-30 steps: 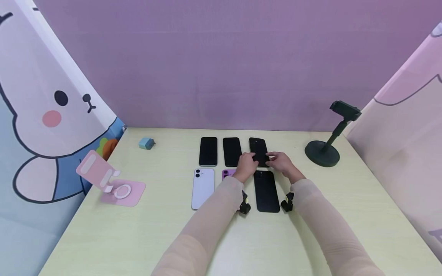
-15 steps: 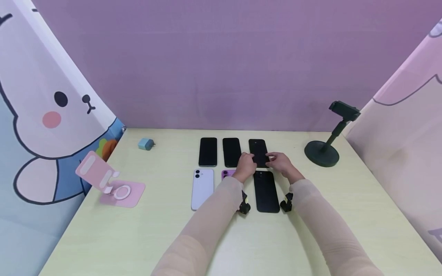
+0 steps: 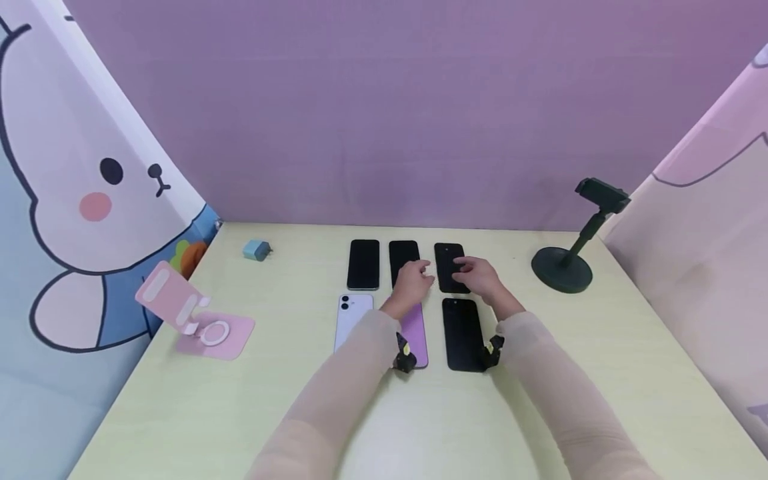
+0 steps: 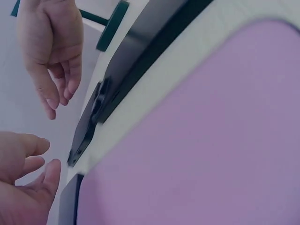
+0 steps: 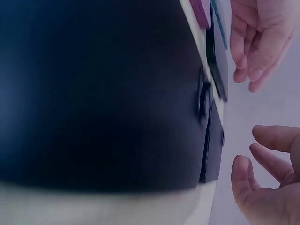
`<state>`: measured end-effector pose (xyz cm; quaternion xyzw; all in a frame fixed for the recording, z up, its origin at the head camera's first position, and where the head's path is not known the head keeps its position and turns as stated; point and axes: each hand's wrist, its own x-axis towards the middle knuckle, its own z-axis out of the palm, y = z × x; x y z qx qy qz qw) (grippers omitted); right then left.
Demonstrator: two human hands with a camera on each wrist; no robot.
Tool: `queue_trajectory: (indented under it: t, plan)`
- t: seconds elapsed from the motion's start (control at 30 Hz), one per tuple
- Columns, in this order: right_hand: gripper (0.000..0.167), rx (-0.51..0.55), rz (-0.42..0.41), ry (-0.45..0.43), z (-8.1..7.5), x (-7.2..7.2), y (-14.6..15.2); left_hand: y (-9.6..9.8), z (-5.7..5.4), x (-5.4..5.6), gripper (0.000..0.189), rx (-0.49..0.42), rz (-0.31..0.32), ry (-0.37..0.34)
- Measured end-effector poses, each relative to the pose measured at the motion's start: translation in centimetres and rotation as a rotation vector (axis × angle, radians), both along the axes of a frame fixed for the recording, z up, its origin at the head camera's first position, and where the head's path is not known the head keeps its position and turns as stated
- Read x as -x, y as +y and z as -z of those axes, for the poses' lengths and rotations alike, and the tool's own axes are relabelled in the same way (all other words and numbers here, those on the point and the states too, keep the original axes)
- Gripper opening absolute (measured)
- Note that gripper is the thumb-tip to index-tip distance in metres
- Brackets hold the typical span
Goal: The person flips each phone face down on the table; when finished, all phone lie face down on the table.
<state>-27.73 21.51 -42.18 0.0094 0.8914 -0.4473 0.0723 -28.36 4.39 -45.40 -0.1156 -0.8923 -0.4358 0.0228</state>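
Two rows of phones lie flat on the table. At the back right is a black phone [image 3: 447, 257] with its camera side up; over its right edge hovers my right hand [image 3: 482, 277], fingers loosely bent around nothing. My left hand [image 3: 412, 287] is held above the middle column, overlapping a black phone [image 3: 403, 251] and a purple phone [image 3: 415, 337]. In the left wrist view both hands are raised off the phones with gaps between thumb and fingers. The front right black phone [image 5: 103, 93] fills much of the right wrist view.
A back left black phone [image 3: 363, 265] and a lavender phone [image 3: 353, 317] lie left of my hands. Farther left are a pink folding stand [image 3: 231, 333] and a blue charger plug [image 3: 257, 250]. A dark green stand [image 3: 562, 270] with a round base stands at right.
My left hand has let go of the back right phone and moved left. My right hand has lifted slightly off it, up and to the left. That phone lies a little straighter.
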Motion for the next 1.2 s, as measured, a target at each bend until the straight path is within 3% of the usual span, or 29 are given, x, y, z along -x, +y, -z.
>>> queue_trajectory:
  t: [0.2,0.37,0.57,0.83,1.2]
  plan:
    - [0.045,-0.043,-0.041,0.012,0.1,0.4,-2.8,-2.9,-0.7,-0.2,0.036,-0.004,-0.092,-0.006]
    - [0.045,-0.072,-0.071,-0.017,0.4,0.4,-4.8,-4.8,-0.6,-0.4,0.040,0.042,-0.147,-0.035]
    - [0.046,-0.095,-0.103,-0.054,1.0,0.4,-6.2,-5.9,-0.3,-0.6,0.043,0.029,-0.143,-0.124]
    - [0.046,-0.106,-0.098,-0.047,1.4,0.9,-6.6,-6.0,0.0,-0.3,0.041,0.007,-0.120,-0.180]
    - [0.045,-0.124,-0.027,-0.058,1.4,1.2,-7.3,-5.6,0.3,0.2,0.037,0.133,-0.097,-0.138]
